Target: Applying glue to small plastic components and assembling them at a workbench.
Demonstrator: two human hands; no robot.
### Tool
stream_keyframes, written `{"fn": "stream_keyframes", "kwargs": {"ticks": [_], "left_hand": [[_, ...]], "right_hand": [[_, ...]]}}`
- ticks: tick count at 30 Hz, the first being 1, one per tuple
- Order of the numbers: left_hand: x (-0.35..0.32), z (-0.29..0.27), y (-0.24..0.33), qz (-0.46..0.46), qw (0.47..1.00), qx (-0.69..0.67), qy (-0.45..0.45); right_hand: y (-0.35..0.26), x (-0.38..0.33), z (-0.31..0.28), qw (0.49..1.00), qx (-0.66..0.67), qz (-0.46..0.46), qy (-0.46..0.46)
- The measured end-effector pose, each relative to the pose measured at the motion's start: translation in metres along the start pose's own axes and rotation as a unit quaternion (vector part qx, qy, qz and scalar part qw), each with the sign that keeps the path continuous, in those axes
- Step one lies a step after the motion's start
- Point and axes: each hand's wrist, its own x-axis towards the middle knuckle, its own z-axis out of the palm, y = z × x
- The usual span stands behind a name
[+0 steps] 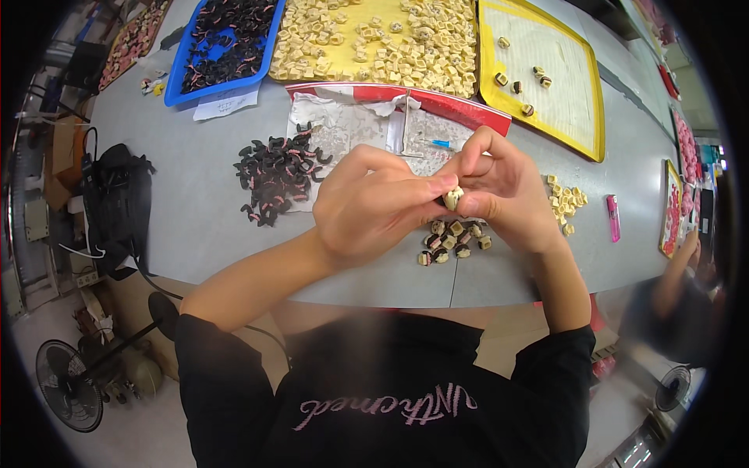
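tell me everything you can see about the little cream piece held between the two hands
The small cream piece is a stubby, roughly cube-like part, pale beige and plastic-looking, with a darker opening or inset on its near face. It is held above the grey table, pinched between the fingertips of the left hand and the right hand, which hide most of it. Just below it on the table lies a small cluster of similar pieces with dark inserts. Finer detail is too small to tell.
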Motion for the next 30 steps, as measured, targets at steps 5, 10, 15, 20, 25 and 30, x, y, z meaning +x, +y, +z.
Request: {"fn": "stream_keyframes", "kwargs": {"ticks": [5, 10, 15, 20, 25, 30], "left_hand": [[0.005, -0.001, 0.003, 0.006, 0.999, -0.042, 0.008], [0.003, 0.003, -0.002, 0.011, 0.997, -0.071, 0.006], [0.006, -0.001, -0.002, 0.021, 0.997, -0.067, -0.042], [0.004, -0.003, 0.005, -0.016, 0.993, -0.096, -0.072], [0.003, -0.002, 0.005, -0.017, 0.990, -0.117, -0.083], [0.008, -0.007, 0.008, -0.041, 0.986, -0.114, -0.116]], "right_hand": [[0.006, 0.002, -0.003, 0.997, 0.020, -0.061, -0.051], [0.006, 0.001, -0.005, 0.993, 0.055, -0.086, -0.055], [0.004, 0.000, -0.005, 0.995, 0.054, -0.074, -0.051], [0.001, -0.003, -0.001, 0.992, 0.093, -0.040, -0.070], [0.003, -0.005, -0.001, 0.990, 0.098, -0.030, -0.093], [0.006, -0.005, -0.002, 0.990, 0.093, -0.023, -0.105]]}}
